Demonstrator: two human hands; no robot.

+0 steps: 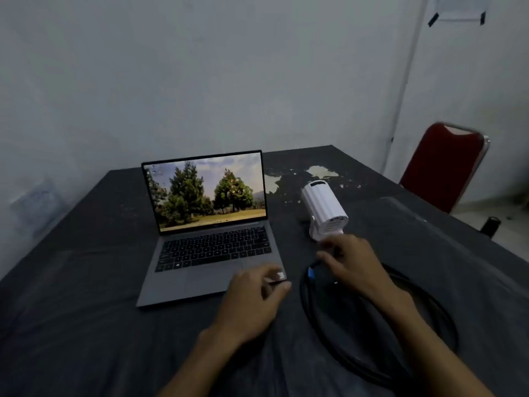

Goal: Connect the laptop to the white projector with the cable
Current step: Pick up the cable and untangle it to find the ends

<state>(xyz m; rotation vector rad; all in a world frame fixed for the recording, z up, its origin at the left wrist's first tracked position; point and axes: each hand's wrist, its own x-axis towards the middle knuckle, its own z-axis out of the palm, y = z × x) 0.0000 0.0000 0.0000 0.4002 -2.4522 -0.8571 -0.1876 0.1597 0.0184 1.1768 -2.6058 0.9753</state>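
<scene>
An open grey laptop stands on the dark table, its screen showing trees. To its right lies the white projector, its rear end facing me. A black cable lies coiled on the table at the right, with a blue-tipped part near the front of the coil. My left hand rests by the laptop's front right corner and pinches a thin dark cable end. My right hand sits just in front of the projector, fingers curled over the cable coil.
The table is covered in dark cloth with a worn pale patch at the back. A red chair stands at the far right. A white wall rises behind the table.
</scene>
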